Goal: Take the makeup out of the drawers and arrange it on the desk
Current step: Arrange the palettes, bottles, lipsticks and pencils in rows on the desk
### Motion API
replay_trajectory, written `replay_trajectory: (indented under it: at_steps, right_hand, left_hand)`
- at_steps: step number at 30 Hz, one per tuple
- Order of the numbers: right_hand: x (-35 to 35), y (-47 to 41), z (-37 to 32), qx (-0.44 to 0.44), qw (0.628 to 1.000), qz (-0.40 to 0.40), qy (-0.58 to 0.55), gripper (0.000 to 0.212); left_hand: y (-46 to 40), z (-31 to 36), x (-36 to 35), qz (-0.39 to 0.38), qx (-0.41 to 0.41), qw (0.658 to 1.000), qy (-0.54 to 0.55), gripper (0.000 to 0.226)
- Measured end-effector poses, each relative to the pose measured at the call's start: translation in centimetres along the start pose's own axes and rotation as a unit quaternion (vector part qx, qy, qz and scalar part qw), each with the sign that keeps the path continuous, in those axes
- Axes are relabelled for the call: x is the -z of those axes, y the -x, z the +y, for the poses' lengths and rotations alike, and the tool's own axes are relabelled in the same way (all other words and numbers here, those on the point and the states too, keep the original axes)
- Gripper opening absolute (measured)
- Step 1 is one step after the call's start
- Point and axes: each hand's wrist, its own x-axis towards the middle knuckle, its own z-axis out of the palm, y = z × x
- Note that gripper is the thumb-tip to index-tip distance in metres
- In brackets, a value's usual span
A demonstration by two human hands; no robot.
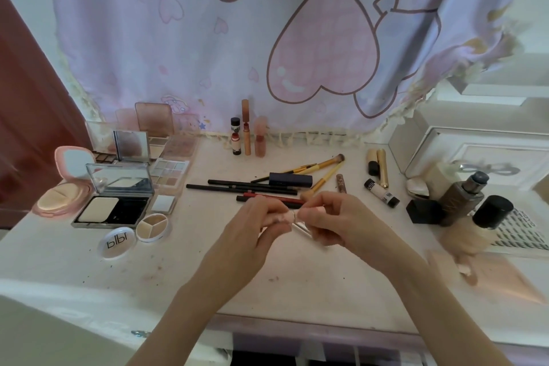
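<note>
I'm looking down at the desk [297, 291] and most of the job looks done from here. Biggest group sits at the left: open compacts and palettes [118, 187] packed close together, with two small round pots [135, 235] just in front of them. On the right edge, the foundation bottles [466, 202] stand in a cluster beside a white mirror frame [475, 151]. Centre, a loose fan of pencils and brushes [267, 187] lies crossing itself, not yet tidy by my reckoning. Behind them, three lip tubes [246, 137] stand upright against the curtain [267, 38]. Two gold tubes [378, 166] and a small black-and-white tube [381, 192] lie to the right of the brushes. The drawers [297, 348] show only as a dark strip at the bottom edge; I cannot tell what is left inside.

Now the hands, raised above the middle of the desk. My left hand [261, 226] curls round one end of a small pink tube [292, 218], my right hand [332, 220] pinches the other end, fingertips nearly meeting. It's blurred, so whether I'm capping it or twisting it, I can't say. It has no place on the desk yet.
</note>
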Motion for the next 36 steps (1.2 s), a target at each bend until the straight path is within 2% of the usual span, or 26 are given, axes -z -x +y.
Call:
replay_trajectory:
  at_steps: [3, 4, 6, 9, 11, 12, 14, 16, 18, 20, 23, 27, 28, 30, 31, 34, 36]
  right_hand:
    - [-0.1, 0.1, -0.5, -0.008, 0.997, -0.007, -0.08, 0.033]
    - [-0.2, 0.1, -0.9, 0.002, 0.995, -0.012, -0.102, 0.032]
    - [-0.8, 0.0, -1.5, 0.045, 0.993, 0.004, -0.112, 0.022]
    - [-1.6, -0.2, -2.1, 0.165, 0.979, 0.107, 0.048, 0.008]
    - [-1.6, -0.2, -2.3, 0.207, 0.966, 0.125, 0.091, 0.009]
    - [-1.3, -0.1, -2.4, 0.205, 0.968, 0.118, 0.083, 0.008]
    - [-0.7, 0.2, -2.5, 0.173, 0.978, 0.107, 0.053, 0.006]
    - [-0.1, 0.2, -2.4, 0.136, 0.986, 0.099, 0.003, 0.017]
    - [0.0, 0.4, -2.2, 0.117, 0.989, 0.087, -0.025, 0.021]
    - [-0.1, 0.5, -1.9, 0.13, 0.988, 0.086, 0.009, 0.016]
    - [-0.1, 0.8, -1.7, 0.18, 0.978, 0.086, 0.066, 0.006]
    - [0.3, 1.2, -1.6, 0.209, 0.974, 0.049, 0.07, 0.013]
    - [0.4, 1.2, -1.5, 0.205, 0.975, 0.053, 0.066, 0.012]
    - [0.5, 1.2, -1.6, 0.179, 0.981, 0.068, 0.035, 0.003]
    - [0.6, 1.3, -1.6, 0.16, 0.985, 0.07, 0.013, 0.003]
    - [0.4, 1.3, -1.6, 0.117, 0.991, 0.061, -0.023, 0.03]
    - [0.2, 1.3, -1.4, 0.115, 0.992, 0.058, -0.017, 0.034]
  left_hand:
    - [-0.4, 0.3, 0.1, 0.035, -0.003, 0.999, 0.001, 0.014]
    - [-0.6, 0.5, 0.2, 0.051, -0.007, 0.999, -0.001, 0.004]
    - [-1.3, 0.9, 0.3, 0.09, -0.003, 0.996, -0.022, 0.012]
    - [-2.5, 1.2, 0.8, 0.125, 0.049, 0.99, -0.039, 0.031]
    - [-2.9, 1.1, 1.4, 0.099, 0.095, 0.991, -0.001, 0.038]
    - [-2.9, 1.0, 1.7, 0.075, 0.092, 0.993, 0.006, 0.034]
    - [-2.7, 1.0, 2.1, 0.024, 0.067, 0.997, 0.027, 0.009]
    - [-2.2, 1.0, 2.0, 0.007, 0.019, 0.999, 0.037, 0.019]
    - [-2.0, 1.1, 1.8, 0.023, -0.007, 0.999, 0.032, 0.013]
    - [-1.9, 1.2, 1.8, 0.028, -0.014, 0.999, 0.022, 0.007]
    - [-1.9, 1.1, 1.7, 0.02, 0.005, 1.0, -0.019, 0.023]
    - [-2.0, 1.1, 1.9, 0.039, 0.064, 0.997, 0.014, 0.043]
    - [-1.9, 1.0, 2.0, 0.025, 0.055, 0.998, 0.005, 0.037]
    - [-1.7, 1.2, 2.1, -0.019, 0.034, 0.999, 0.009, 0.007]
    - [-1.5, 1.4, 2.1, -0.025, 0.019, 1.0, -0.001, 0.014]
    - [-1.5, 1.6, 2.0, -0.004, -0.031, 0.998, -0.054, 0.017]
    - [-1.7, 1.8, 2.1, 0.014, -0.042, 0.997, -0.07, 0.03]
